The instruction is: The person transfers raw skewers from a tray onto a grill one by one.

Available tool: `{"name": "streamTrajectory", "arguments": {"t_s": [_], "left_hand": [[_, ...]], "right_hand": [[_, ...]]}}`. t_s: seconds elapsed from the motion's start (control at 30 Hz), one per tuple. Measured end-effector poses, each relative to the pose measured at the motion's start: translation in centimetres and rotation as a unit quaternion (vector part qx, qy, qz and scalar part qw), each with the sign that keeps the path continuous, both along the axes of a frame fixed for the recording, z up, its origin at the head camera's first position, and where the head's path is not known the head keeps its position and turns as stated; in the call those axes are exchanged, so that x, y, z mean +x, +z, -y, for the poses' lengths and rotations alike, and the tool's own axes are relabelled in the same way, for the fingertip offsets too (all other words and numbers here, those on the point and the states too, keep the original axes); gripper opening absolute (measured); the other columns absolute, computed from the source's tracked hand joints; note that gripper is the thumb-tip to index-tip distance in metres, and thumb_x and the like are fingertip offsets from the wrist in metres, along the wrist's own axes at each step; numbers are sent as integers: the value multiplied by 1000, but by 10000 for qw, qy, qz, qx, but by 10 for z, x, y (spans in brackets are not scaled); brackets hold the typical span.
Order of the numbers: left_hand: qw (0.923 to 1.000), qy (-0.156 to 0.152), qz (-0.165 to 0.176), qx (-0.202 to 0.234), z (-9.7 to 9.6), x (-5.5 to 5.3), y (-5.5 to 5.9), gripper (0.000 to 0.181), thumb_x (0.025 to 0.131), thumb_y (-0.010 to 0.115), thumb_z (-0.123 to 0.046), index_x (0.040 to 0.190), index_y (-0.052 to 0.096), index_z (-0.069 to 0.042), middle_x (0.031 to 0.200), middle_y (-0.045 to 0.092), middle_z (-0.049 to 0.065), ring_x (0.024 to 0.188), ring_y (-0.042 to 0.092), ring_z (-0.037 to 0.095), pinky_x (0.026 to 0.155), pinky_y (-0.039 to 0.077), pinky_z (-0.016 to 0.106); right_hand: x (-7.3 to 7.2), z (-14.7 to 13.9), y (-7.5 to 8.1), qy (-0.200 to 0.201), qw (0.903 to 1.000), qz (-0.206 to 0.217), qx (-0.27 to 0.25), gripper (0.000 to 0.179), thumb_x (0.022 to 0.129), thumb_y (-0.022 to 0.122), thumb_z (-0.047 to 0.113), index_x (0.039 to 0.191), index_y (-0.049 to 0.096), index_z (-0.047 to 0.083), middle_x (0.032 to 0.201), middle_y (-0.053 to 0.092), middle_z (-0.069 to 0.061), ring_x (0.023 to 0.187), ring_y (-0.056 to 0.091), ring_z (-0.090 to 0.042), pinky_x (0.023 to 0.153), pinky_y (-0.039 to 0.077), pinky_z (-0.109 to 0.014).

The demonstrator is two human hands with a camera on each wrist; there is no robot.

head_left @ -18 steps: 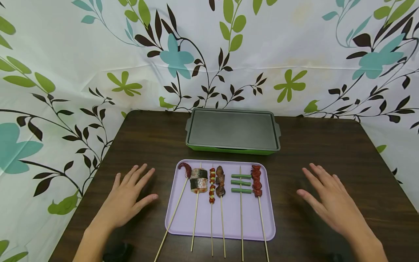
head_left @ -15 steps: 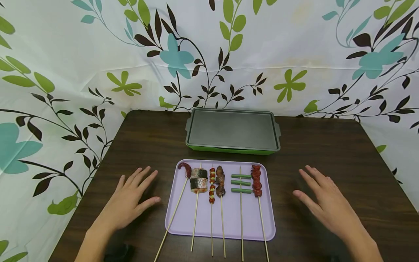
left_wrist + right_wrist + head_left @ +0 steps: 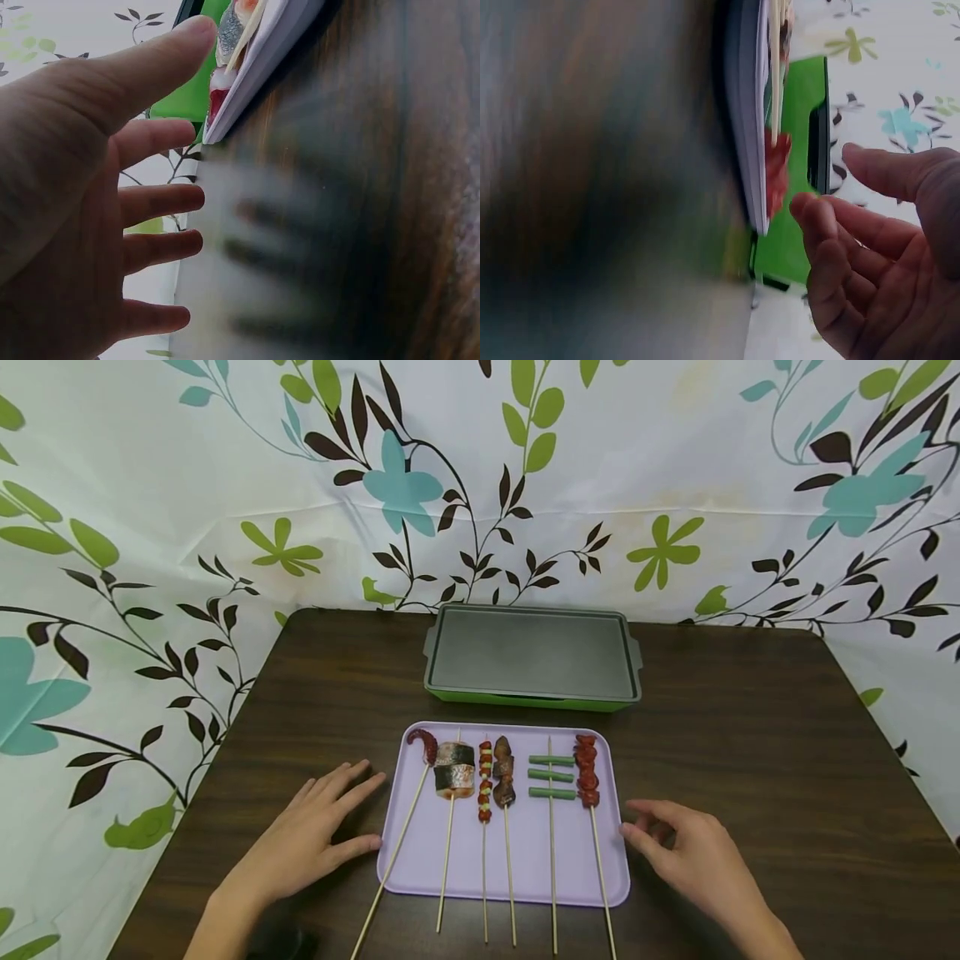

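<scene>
A lilac tray (image 3: pixel 528 864) carries several food skewers, their bare sticks reaching past its front rim. From the left these are a curled red tentacle (image 3: pixel 428 747), a rolled fish-skin piece (image 3: pixel 454 770), small red-and-yellow beads (image 3: pixel 485 782), brown chunks (image 3: pixel 504 772), green bean-like bars (image 3: pixel 551 775) and red meat lumps (image 3: pixel 587 772). My left hand (image 3: pixel 311 831) stretches beside the tray's left edge, fingers spread, thumb tip right at the rim. At the right edge hovers my right hand (image 3: pixel 693 856), fingers loosely bent and thumb apart from them, holding nothing.
Behind the tray stands a green grill (image 3: pixel 532 703) with a flat dark grey plate (image 3: pixel 532 652) on top. The dark wooden table (image 3: pixel 750 718) ends against a leaf-patterned cloth (image 3: pixel 480 485). A black object (image 3: pixel 281 939) lies near my left forearm.
Both hands have come inward to the tray's sides. The right fingers, straight before, have bent, while the left ones stay spread. Tray and skewers keep their places.
</scene>
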State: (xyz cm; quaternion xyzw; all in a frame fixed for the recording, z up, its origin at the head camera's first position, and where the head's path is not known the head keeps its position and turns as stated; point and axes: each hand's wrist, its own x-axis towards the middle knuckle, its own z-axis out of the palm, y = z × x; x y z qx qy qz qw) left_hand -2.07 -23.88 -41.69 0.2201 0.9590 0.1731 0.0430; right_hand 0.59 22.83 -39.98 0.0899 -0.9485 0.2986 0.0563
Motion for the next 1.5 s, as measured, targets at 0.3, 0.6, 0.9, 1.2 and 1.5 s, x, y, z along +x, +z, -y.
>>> {"name": "streamTrajectory", "arguments": {"t_s": [0.3, 0.6, 0.9, 1.2, 1.5], "left_hand": [[9995, -279, -51, 132, -2, 6, -2, 75, 84, 69, -58, 148, 46, -27, 154, 37, 7, 140, 34, 35, 106, 27, 66], [9989, -391, -178, 177, -1, 9, -6, 77, 79, 75, -56, 146, 50, -26, 151, 42, 6, 139, 36, 33, 106, 28, 64], [9987, -438, -214, 170, -1, 10, -7, 84, 71, 79, -60, 143, 53, -26, 148, 45, 5, 138, 38, 32, 106, 29, 64], [9981, -434, -345, 284, -2, 12, -10, 91, 67, 77, -68, 143, 53, -25, 148, 46, 6, 137, 39, 34, 105, 31, 62], [9990, -297, -203, 276, -3, 13, -9, 92, 65, 76, -71, 144, 51, -29, 149, 44, 3, 138, 37, 32, 105, 30, 64]], "right_hand": [[7, 24, -1, -229, 9870, 1504, -513, 20, 78, 83, 29, 87, 75, 13, 61, 56, 16, 52, 50, 0, 49, 42, -22], [7, 31, -4, -282, 9777, 2028, -475, 25, 75, 85, 35, 83, 75, 14, 51, 55, 17, 50, 52, -3, 50, 41, -23], [6, 35, -14, -314, 9792, 1987, -268, 21, 73, 85, 31, 79, 74, 15, 54, 56, 15, 51, 50, -2, 50, 40, -23], [6, 33, -14, -95, 9741, 2157, -670, 16, 78, 82, 23, 83, 73, 10, 51, 58, 17, 49, 54, -3, 49, 40, -23], [6, 32, -15, -97, 9696, 2310, -796, 16, 79, 81, 22, 83, 71, 10, 52, 59, 15, 48, 55, -6, 46, 38, -23]]}}
